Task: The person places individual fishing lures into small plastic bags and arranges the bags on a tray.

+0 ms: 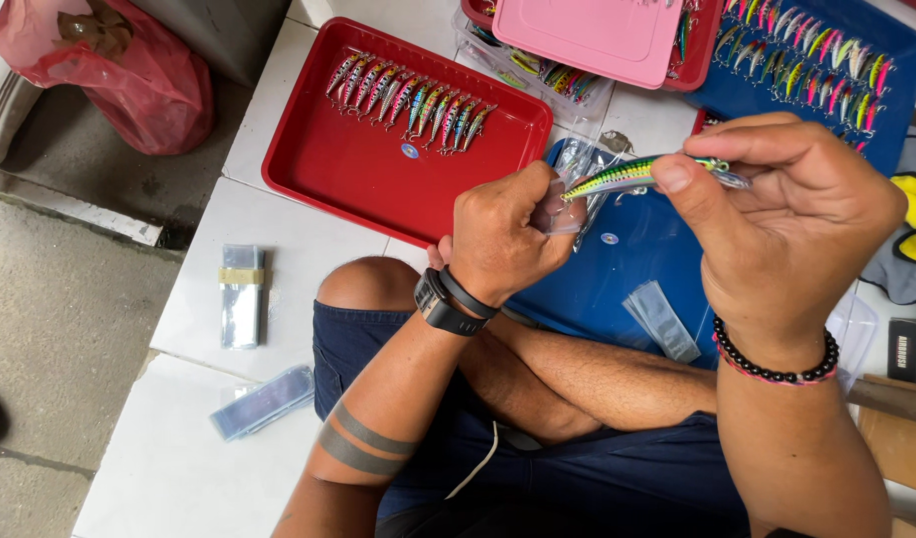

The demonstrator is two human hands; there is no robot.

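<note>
The right hand (777, 214) pinches a green-and-yellow fishing lure (617, 177) by its rear, above the blue tray (627, 269). The left hand (508, 234) is closed on a clear plastic sleeve (556, 214) at the lure's nose. Holding the sleeve's mouth open and the lure level should keep the hooks from snagging.

We see bright, soft daylight everywhere. Shadows are faint. The red tray (328, 169) shines a little toward 11 o'clock. Everything looks sharp, though edges bend slightly near 3 o'clock.
</note>
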